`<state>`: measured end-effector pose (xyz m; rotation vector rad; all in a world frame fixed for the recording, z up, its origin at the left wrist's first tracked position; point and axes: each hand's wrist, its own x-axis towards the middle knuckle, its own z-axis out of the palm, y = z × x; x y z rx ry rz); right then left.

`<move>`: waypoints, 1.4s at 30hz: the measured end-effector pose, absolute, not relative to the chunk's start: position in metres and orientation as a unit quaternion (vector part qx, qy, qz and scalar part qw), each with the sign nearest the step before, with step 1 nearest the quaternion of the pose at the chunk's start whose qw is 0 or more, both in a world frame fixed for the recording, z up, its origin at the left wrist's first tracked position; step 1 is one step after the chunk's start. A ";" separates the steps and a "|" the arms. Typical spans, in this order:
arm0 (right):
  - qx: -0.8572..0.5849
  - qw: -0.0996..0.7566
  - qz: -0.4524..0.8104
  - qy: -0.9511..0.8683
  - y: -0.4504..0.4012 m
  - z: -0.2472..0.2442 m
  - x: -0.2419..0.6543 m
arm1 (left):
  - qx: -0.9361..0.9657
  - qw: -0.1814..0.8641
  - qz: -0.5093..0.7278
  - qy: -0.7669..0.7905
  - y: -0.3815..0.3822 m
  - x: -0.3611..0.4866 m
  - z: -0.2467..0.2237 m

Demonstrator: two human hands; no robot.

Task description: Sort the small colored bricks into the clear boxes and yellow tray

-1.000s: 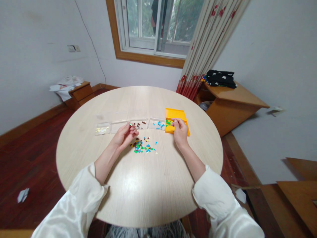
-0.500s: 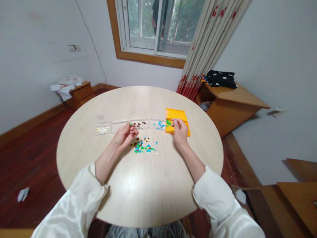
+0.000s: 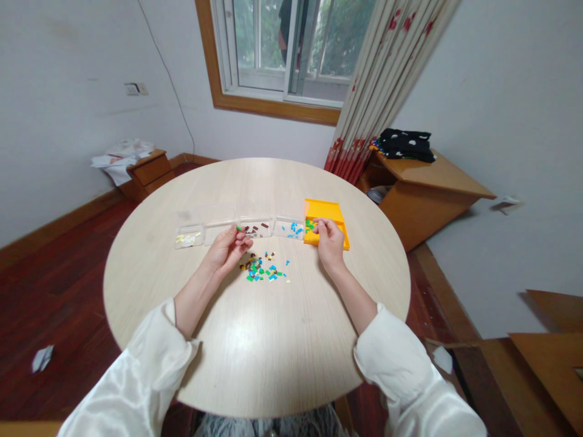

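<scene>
"well, what is the largest thing that you see?"

"it is the round pale table (image 3: 273, 340). behind it there is a window (image 3: 296, 54), and a curtain (image 3: 387, 79) with red flowers hangs beside this."

"and on the table?"

"there is a row of clear boxes (image 3: 272, 226), with pale yellow, brown and blue pieces in separate boxes. at the right end stands the open yellow box (image 3: 325, 209), which has green pieces (image 3: 310, 226) in it."

"how are the hands?"

"the left hand (image 3: 223, 252) is in front of the clear boxes, palm turned inward, and it pinches something with the thumb and a finger. the right hand (image 3: 331, 244) is at the yellow box with its fingers bent together; if it grips a piece, i cannot tell."

"what lies between them?"

"a mixed pile (image 3: 259, 268) of small pieces, nearer to the person, directly on the table."

"and the smallest?"

"the green piece (image 3: 238, 228), which is in the left fingertips."
</scene>
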<state>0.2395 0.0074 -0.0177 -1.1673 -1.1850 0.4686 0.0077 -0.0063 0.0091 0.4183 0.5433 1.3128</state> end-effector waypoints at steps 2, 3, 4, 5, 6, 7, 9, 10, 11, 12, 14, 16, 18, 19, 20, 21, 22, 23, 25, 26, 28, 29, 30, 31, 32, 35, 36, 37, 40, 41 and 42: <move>-0.511 0.651 0.209 -0.521 0.008 -0.018 0.239 | 0.189 0.739 0.598 0.248 -0.006 0.007 0.009; -0.511 0.650 0.210 -0.521 0.008 -0.018 0.239 | 0.189 0.739 0.597 0.247 -0.006 0.007 0.008; -0.512 0.649 0.212 -0.522 0.008 -0.018 0.240 | 0.189 0.739 0.597 0.247 -0.006 0.007 0.008; -0.513 0.647 0.214 -0.522 0.008 -0.018 0.240 | 0.189 0.739 0.597 0.247 -0.006 0.007 0.007; -0.513 0.646 0.216 -0.522 0.008 -0.018 0.240 | 0.190 0.739 0.597 0.246 -0.006 0.006 0.007; -0.514 0.645 0.218 -0.522 0.008 -0.018 0.240 | 0.189 0.739 0.598 0.246 -0.005 0.006 0.007; -0.515 0.645 0.217 -0.521 0.008 -0.018 0.240 | 0.187 0.740 0.597 0.246 -0.005 0.006 0.008; -0.515 0.645 0.216 -0.522 0.008 -0.018 0.240 | 0.186 0.741 0.597 0.245 -0.005 0.006 0.008; -0.515 0.645 0.215 -0.522 0.008 -0.018 0.239 | 0.184 0.741 0.597 0.245 -0.006 0.007 0.009; -0.516 0.644 0.213 -0.523 0.007 -0.018 0.239 | 0.184 0.740 0.598 0.246 -0.006 0.007 0.009; -0.519 0.642 0.212 -0.524 0.007 -0.018 0.239 | 0.188 0.738 0.598 0.249 -0.007 0.007 0.010; -0.522 0.639 0.211 -0.524 0.007 -0.017 0.239 | 0.194 0.736 0.598 0.251 -0.007 0.007 0.010; -0.522 0.638 0.211 -0.525 0.007 -0.017 0.238 | 0.200 0.734 0.598 0.252 -0.007 0.007 0.010; -0.521 0.638 0.210 -0.526 0.007 -0.017 0.238 | 0.202 0.734 0.598 0.250 -0.007 0.007 0.009; -0.520 0.638 0.209 -0.527 0.007 -0.017 0.238 | 0.204 0.734 0.597 0.248 -0.007 0.006 0.009; -0.519 0.638 0.208 -0.529 0.007 -0.017 0.238 | 0.206 0.734 0.598 0.246 -0.007 0.006 0.008; -0.519 0.639 0.208 -0.529 0.007 -0.017 0.238 | 0.208 0.734 0.598 0.245 -0.007 0.006 0.008; -0.518 0.639 0.208 -0.529 0.007 -0.017 0.238 | 0.209 0.734 0.598 0.244 -0.007 0.006 0.007; -0.517 0.641 0.211 -0.527 0.007 -0.016 0.237 | 0.210 0.735 0.597 0.242 -0.006 0.006 0.007; -0.517 0.641 0.213 -0.526 0.006 -0.016 0.237 | 0.211 0.735 0.598 0.240 -0.006 0.006 0.006; -0.515 0.642 0.214 -0.526 0.006 -0.016 0.237 | 0.216 0.737 0.596 0.234 -0.006 0.005 0.005; -0.515 0.642 0.214 -0.526 0.006 -0.016 0.237 | 0.218 0.738 0.596 0.230 -0.005 0.005 0.004; -0.516 0.641 0.212 -0.527 0.006 -0.016 0.236 | 0.221 0.739 0.595 0.227 -0.005 0.005 0.003; -0.516 0.641 0.211 -0.528 0.006 -0.016 0.236 | 0.223 0.739 0.594 0.224 -0.005 0.005 0.003; -0.517 0.640 0.212 -0.528 0.006 -0.017 0.236 | 0.226 0.741 0.593 0.221 -0.005 0.004 0.002; -0.515 0.639 0.218 -0.528 0.006 -0.018 0.237 | 0.231 0.743 0.590 0.215 -0.005 0.004 0.002; -0.515 0.639 0.219 -0.528 0.007 -0.018 0.237 | 0.232 0.743 0.589 0.217 -0.005 0.004 0.002; -0.514 0.639 0.219 -0.529 0.007 -0.018 0.237 | 0.233 0.742 0.589 0.221 -0.005 0.004 0.002; -0.515 0.638 0.217 -0.529 0.007 -0.018 0.237 | 0.233 0.739 0.587 0.236 -0.006 0.005 0.005; -0.516 0.637 0.218 -0.530 0.006 -0.018 0.237 | 0.233 0.738 0.587 0.239 -0.006 0.005 0.005; -0.516 0.636 0.219 -0.530 0.006 -0.017 0.237 | 0.233 0.737 0.587 0.241 -0.007 0.005 0.006</move>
